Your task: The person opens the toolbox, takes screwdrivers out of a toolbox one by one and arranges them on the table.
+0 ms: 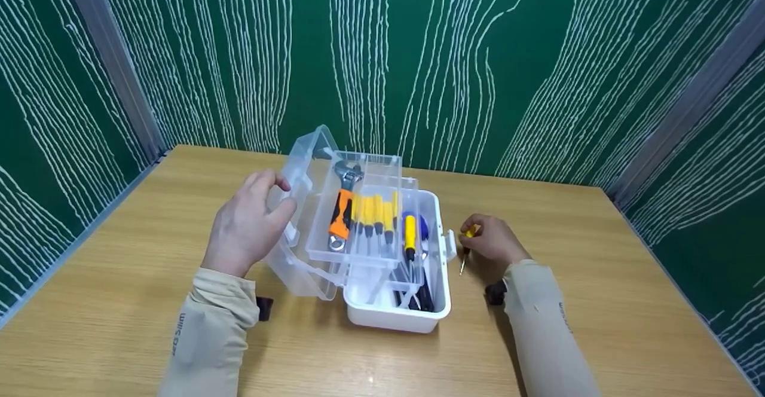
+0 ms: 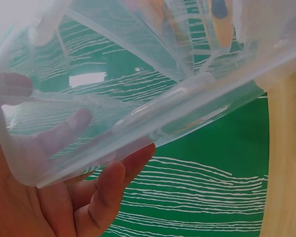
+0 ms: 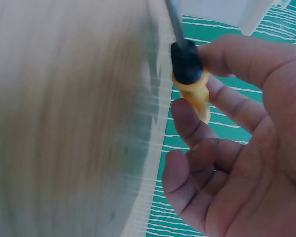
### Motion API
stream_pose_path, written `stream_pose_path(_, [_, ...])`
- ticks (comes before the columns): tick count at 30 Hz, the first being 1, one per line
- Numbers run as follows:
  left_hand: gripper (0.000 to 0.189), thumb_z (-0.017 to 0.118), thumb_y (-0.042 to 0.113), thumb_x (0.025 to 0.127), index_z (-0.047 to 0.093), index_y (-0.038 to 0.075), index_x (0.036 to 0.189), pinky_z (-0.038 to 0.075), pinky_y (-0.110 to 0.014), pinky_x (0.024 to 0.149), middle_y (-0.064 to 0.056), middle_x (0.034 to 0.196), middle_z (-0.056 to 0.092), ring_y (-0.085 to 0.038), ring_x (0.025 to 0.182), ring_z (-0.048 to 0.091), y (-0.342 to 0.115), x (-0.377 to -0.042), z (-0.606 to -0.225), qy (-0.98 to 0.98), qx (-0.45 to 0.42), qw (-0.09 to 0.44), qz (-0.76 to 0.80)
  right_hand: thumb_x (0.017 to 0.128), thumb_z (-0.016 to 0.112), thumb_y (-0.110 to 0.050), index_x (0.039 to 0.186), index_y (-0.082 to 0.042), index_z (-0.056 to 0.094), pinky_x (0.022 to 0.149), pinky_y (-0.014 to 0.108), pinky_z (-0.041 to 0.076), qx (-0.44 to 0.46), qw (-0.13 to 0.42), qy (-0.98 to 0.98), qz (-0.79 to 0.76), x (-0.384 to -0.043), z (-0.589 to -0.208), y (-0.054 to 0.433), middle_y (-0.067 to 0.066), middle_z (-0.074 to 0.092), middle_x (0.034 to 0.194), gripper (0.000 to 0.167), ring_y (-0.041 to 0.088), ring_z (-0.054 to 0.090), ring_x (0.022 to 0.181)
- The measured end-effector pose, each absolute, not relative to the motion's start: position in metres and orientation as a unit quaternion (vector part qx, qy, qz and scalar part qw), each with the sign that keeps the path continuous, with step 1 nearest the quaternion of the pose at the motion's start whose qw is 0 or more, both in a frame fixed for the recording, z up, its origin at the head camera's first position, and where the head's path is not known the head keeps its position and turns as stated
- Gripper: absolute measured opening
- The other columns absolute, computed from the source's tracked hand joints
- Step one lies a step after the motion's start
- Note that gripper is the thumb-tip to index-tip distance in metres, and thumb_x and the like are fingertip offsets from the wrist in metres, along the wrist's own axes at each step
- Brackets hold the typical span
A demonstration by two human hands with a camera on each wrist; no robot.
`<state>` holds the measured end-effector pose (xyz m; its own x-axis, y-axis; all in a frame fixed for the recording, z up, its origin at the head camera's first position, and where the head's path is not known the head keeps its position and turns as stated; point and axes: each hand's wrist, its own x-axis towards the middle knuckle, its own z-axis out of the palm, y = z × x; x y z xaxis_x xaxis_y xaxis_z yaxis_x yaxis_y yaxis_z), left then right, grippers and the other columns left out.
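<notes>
My right hand [image 1: 491,238] pinches a small screwdriver [image 3: 191,74] with a yellow and black handle, low over the table to the right of the toolbox. Its metal shaft points toward the table's near side in the head view. My left hand [image 1: 248,223] is at the outer side of the toolbox's clear lid [image 2: 177,108], fingers loosely bent and thumb apart. Some of those fingers show through the plastic in the left wrist view. The white toolbox [image 1: 391,319] stands with its lid swung to the left and its clear tray [image 1: 352,256] raised.
In the tray lie an orange-handled adjustable wrench [image 1: 342,211] and several yellow-handled screwdrivers [image 1: 378,213]. Another yellow screwdriver [image 1: 410,232] and dark tools [image 1: 425,295] are in the right part of the box. A white latch [image 1: 450,245] sticks out on the right. Green walls [image 1: 412,86] surround the wooden table [image 1: 603,301].
</notes>
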<state>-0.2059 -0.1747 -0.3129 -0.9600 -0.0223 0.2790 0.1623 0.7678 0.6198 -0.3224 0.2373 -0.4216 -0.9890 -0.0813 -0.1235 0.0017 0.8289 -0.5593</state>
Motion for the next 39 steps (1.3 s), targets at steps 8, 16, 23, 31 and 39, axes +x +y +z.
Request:
stream_pose_path(8, [0.028,0.047,0.034,0.092,0.049,0.020,0.116,0.051,-0.055,0.088,-0.006,0.122,0.052,-0.029,0.105,0.056,-0.175,-0.206,-0.312,-0.929,-0.037,0.129,-0.345,0.090,0.065,-0.024,0.109,-0.018,0.063,0.077,0.031,0.045,-0.017,0.086,0.952,-0.295,-0.322,-0.422,0.236,0.009,0.060,0.103,0.020,0.025,0.053,0.094])
stream_pose_path(16, [0.027,0.047,0.033,0.091,0.050,0.018,0.114,0.053,-0.051,0.084,-0.006,0.119,0.053,-0.030,0.101,0.057,-0.175,-0.207,-0.313,-0.927,-0.046,0.145,-0.343,0.091,0.064,-0.024,0.108,-0.016,0.064,0.074,0.030,0.043,-0.017,0.109,0.945,-0.307,-0.322,-0.426,0.237,0.008,0.062,0.098,0.018,0.024,0.053,0.089])
stream_pose_path(23, [0.027,0.047,0.033,0.091,0.051,0.018,0.113,0.052,-0.050,0.083,-0.007,0.119,0.054,-0.029,0.100,0.057,-0.175,-0.206,-0.313,-0.929,-0.043,0.152,-0.336,0.093,0.058,-0.027,0.121,-0.014,0.059,0.081,0.035,0.045,-0.019,0.107,0.951,-0.288,-0.316,-0.413,0.233,0.012,0.061,0.108,0.030,0.026,0.054,0.094])
stream_pose_path(31, [0.027,0.047,0.034,0.092,0.049,0.019,0.115,0.053,-0.050,0.084,-0.006,0.121,0.052,-0.029,0.101,0.056,-0.175,-0.206,-0.312,-0.928,-0.037,0.132,-0.345,0.094,0.057,-0.028,0.127,-0.017,0.051,0.071,0.029,0.050,-0.044,-0.021,0.941,-0.335,-0.295,-0.362,0.208,0.012,0.059,0.112,0.035,0.027,0.055,0.089])
stream_pose_path(39, [0.028,0.046,0.035,0.092,0.049,0.020,0.115,0.052,-0.048,0.082,-0.004,0.118,0.052,-0.029,0.100,0.056,-0.175,-0.205,-0.312,-0.929,-0.039,0.134,-0.343,0.090,0.063,-0.017,0.104,-0.017,0.067,0.062,0.026,0.046,-0.220,-0.110,0.904,-0.349,-0.256,-0.334,0.169,0.000,0.065,0.089,0.015,0.019,0.053,0.071])
